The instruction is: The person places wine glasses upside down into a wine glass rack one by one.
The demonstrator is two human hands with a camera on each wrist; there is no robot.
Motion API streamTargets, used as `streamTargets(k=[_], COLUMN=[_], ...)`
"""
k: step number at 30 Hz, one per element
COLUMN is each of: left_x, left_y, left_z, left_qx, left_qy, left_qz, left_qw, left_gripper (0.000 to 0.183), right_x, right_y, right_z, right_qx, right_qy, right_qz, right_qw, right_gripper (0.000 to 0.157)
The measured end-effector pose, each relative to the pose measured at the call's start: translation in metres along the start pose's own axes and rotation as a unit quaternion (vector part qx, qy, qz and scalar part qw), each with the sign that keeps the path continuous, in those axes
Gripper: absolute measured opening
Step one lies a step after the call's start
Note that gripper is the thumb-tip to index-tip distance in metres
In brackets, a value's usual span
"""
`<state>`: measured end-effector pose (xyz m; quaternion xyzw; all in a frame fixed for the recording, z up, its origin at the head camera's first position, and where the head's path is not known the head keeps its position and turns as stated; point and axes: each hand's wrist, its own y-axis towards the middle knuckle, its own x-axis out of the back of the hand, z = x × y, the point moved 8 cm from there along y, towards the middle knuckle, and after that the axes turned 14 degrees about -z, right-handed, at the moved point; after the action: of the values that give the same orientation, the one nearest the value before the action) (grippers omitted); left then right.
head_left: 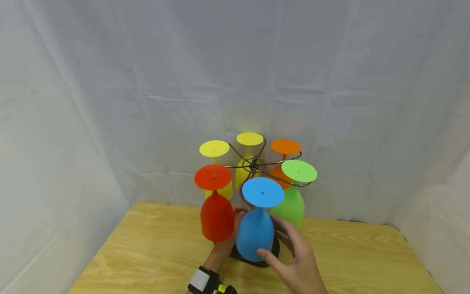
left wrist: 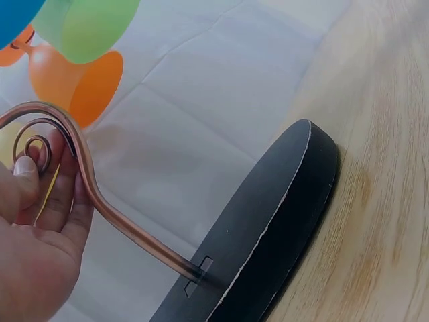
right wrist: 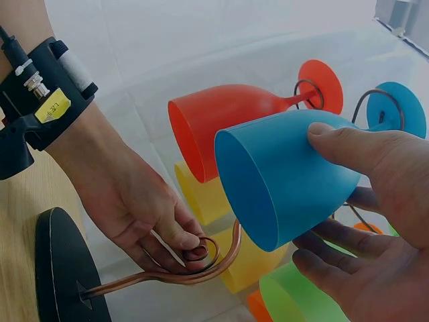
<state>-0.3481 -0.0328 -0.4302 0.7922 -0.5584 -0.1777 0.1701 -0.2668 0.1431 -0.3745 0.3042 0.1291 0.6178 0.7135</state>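
Note:
A metal glass rack with a copper-coloured stem point(left wrist: 134, 236) stands on a round black base point(right wrist: 64, 268). Its wire arms carry plastic goblets hanging upside down. My left hand point(right wrist: 137, 208) pinches the small spiral scroll point(left wrist: 33, 153) on the stem, thumb on one side and fingers behind. At the front hangs a blue goblet point(head_left: 256, 237); my right hand point(head_left: 299, 261) holds its bowl, with the thumb on the near side and the fingers round the far side. Beside it hang a red goblet point(head_left: 216, 216) on the left and a green goblet point(head_left: 290, 208) on the right.
Farther back on the rack are two yellow goblets, one with its foot point(head_left: 214, 148) at left, and an orange goblet point(head_left: 285, 146). The wooden table point(head_left: 158, 245) is bounded by white sheeting point(head_left: 183, 81) behind and at both sides.

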Motion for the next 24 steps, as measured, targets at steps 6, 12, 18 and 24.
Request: streamTargets(k=[6, 12, 18, 24], left_x=[-0.004, -0.006, -0.005, -0.002], left_y=[-0.001, -0.003, -0.003, 0.0], left_z=[0.006, 0.005, 0.006, 0.009], left_qx=[0.043, 0.027, 0.028, 0.028], left_qy=[-0.043, -0.095, -0.068, -0.016], left_qz=[0.03, 0.047, 0.038, 0.038], left_qw=[0.9977, 0.994, 0.9966, 0.9987], left_gripper=[0.021, 0.023, 0.022, 0.019], right_x=[-0.002, -0.002, 0.0, 0.012], right_y=[-0.002, -0.002, -0.002, 0.0], right_z=[0.001, 0.002, 0.001, 0.005], right_qx=[-0.006, -0.009, -0.015, 0.003], right_qy=[-0.017, -0.03, -0.037, -0.017], right_qz=[0.003, 0.005, 0.0, -0.011], right_qw=[1.0, 0.999, 0.999, 1.0], right_gripper=[0.07, 0.069, 0.069, 0.057])
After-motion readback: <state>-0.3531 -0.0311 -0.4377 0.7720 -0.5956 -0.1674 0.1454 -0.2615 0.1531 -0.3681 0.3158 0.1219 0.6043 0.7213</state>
